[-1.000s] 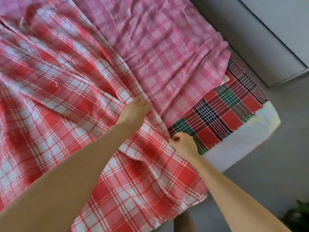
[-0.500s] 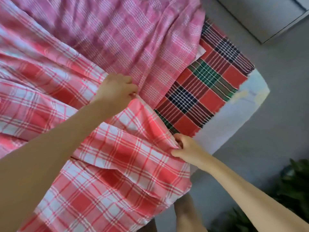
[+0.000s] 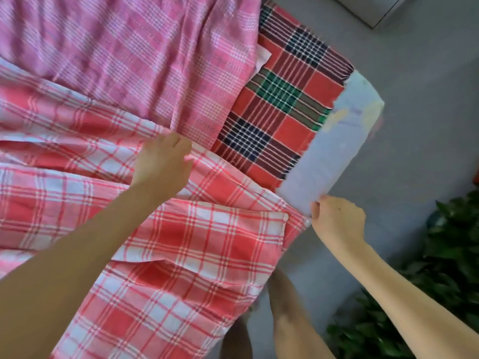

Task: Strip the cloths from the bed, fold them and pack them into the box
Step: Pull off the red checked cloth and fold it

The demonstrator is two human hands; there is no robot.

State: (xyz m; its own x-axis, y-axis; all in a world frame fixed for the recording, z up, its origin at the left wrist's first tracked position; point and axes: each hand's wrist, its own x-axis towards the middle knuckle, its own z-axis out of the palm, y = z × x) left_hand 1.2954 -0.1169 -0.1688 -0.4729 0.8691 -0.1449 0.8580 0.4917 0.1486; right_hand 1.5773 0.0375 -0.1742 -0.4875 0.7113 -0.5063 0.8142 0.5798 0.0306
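Note:
A red-and-white checked cloth [image 3: 181, 244] covers the near part of the bed in loose folds. My left hand [image 3: 163, 164] grips its upper edge, fingers curled over the fabric. Off the bed's side, my right hand [image 3: 337, 221] pinches the cloth's corner at the mattress edge. Behind it lies a pink checked cloth [image 3: 134, 55]. To the right, a dark red, green and navy tartan cloth [image 3: 282, 104] is spread flat on the pale mattress [image 3: 337, 149]. No box is in view.
Grey floor [image 3: 420, 104] runs along the bed's right side. A green leafy plant [image 3: 440, 281] stands at the lower right. A grey piece of furniture [image 3: 381, 9] shows at the top right corner. My bare leg [image 3: 287, 317] stands by the bed.
Both hands have drawn the red-and-white cloth toward me and to the right. My right hand moved off the bed past the mattress edge. More of the tartan cloth and mattress shows.

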